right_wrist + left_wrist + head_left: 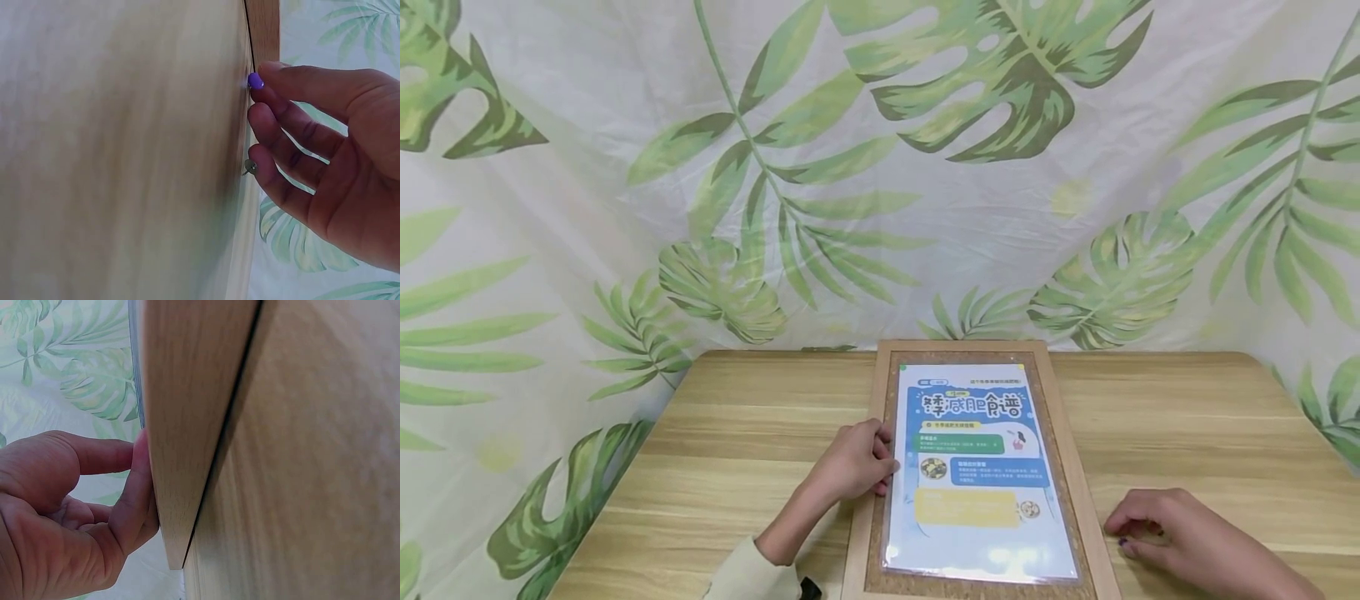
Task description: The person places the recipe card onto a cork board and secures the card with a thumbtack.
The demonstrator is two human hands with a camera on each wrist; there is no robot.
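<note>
A laminated poster (992, 550) printed in blue, green and yellow lies on a cork board (876, 542) with a wooden frame (1078, 483). A green thumbtack (903, 367) and a yellow thumbtack (1021, 367) sit at its upper corners. My left hand (859, 460) rests on the frame's left side, fingers bent, thumb tip at the poster's left edge. Right of the board, my right hand (1180, 533) is low at the table and pinches a purple thumbtack (255, 81) between thumb and forefinger. Another tack, greyish green (250, 166), is beside a lower fingertip.
The board lies on a wood-grain table (737, 450), reaching its back edge. Behind and around the table hangs a white curtain (970, 225) with green leaf prints. Tabletop extends on both sides of the board.
</note>
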